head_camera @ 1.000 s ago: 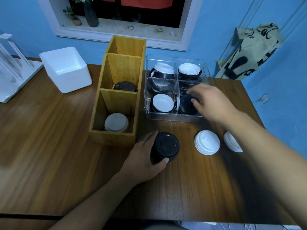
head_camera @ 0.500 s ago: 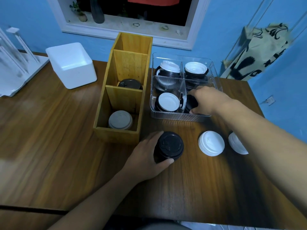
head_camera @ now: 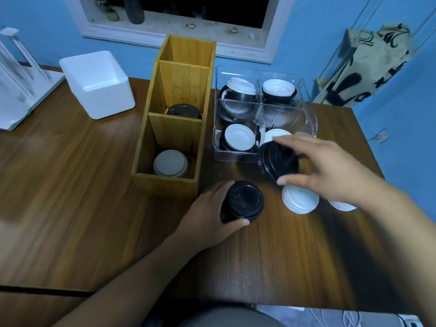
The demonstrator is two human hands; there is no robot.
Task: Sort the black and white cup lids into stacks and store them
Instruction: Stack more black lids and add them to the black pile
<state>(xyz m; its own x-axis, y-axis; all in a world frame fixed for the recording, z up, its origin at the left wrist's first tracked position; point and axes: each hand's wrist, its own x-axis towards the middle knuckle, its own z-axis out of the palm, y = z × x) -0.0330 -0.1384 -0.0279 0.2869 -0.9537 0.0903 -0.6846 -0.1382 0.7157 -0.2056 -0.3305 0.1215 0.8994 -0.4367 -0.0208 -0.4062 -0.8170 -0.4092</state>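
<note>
My left hand (head_camera: 207, 220) grips a stack of black lids (head_camera: 243, 201) standing on the wooden table in front of the wooden organizer (head_camera: 174, 128). My right hand (head_camera: 328, 168) holds a single black lid (head_camera: 277, 160) tilted in the air, just in front of the clear plastic tray (head_camera: 311, 123). Two white lid stacks lie on the table: one (head_camera: 299, 201) below my right hand, another (head_camera: 342, 205) partly hidden by my wrist. The tray holds mixed black and white lids (head_camera: 239, 136) in its compartments. The organizer holds a black stack (head_camera: 184, 110) and a white stack (head_camera: 170, 162).
A white foam box (head_camera: 99, 83) sits at the back left, with a white rack (head_camera: 21, 90) at the far left edge. A patterned bag (head_camera: 368, 69) hangs on the blue wall at right. The table's front edge runs along the bottom.
My right hand has lifted a black lid out of the tray's front right compartment and brought it toward me, uncovering a white lid there. My left hand has stayed on the black stack.
</note>
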